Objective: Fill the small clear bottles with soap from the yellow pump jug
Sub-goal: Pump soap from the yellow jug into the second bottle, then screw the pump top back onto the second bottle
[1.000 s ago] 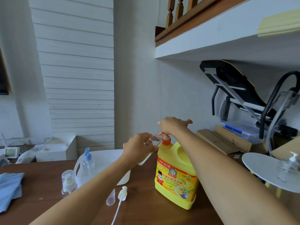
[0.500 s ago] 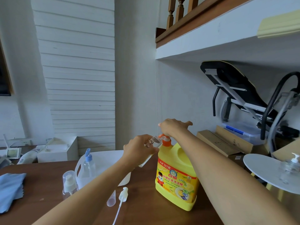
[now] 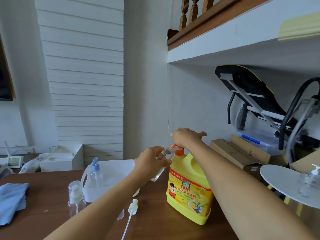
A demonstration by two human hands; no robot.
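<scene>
- Clear bottle [image 3: 160, 172], gripped by the left hand [image 3: 152, 161] with fingers curled round it, tilts so its mouth meets the spout [image 3: 173, 146].
- Right hand [image 3: 187, 137], fingers straight, presses the yellow jug [image 3: 188, 193] by its pump [image 3: 179, 151].

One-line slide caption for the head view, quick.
Right hand presses the orange pump of the yellow jug while the left hand holds a small clear bottle tilted at its spout.

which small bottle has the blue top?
The blue-topped bottle stands in the white tub; the table bottle wears a white pump under a clear cap.
</scene>
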